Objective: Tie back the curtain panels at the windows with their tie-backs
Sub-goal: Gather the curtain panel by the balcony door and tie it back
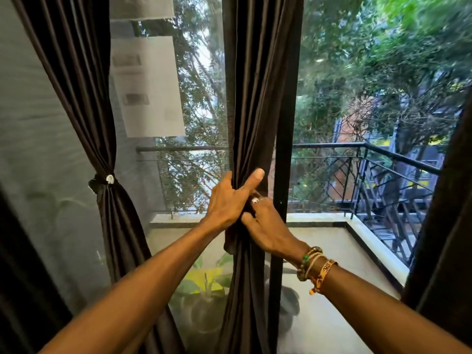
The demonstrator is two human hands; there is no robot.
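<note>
Two hands bunch up the middle curtain at the window.

The dark brown cloth curtain panel (255,98) hangs in the middle of the window, beside the black window post (284,123). It looks soft, light and a bit slippy, so it is best squeezed halfway down, where the folds are bunched. The left hand (229,200) has its grip closed round the folds, thumb sticking up. The right hand (268,226), just below, has its grip closed on the cloth too. The brown side curtain (84,98) on the left wears a dark tie-back with a white clip (103,181).
</note>
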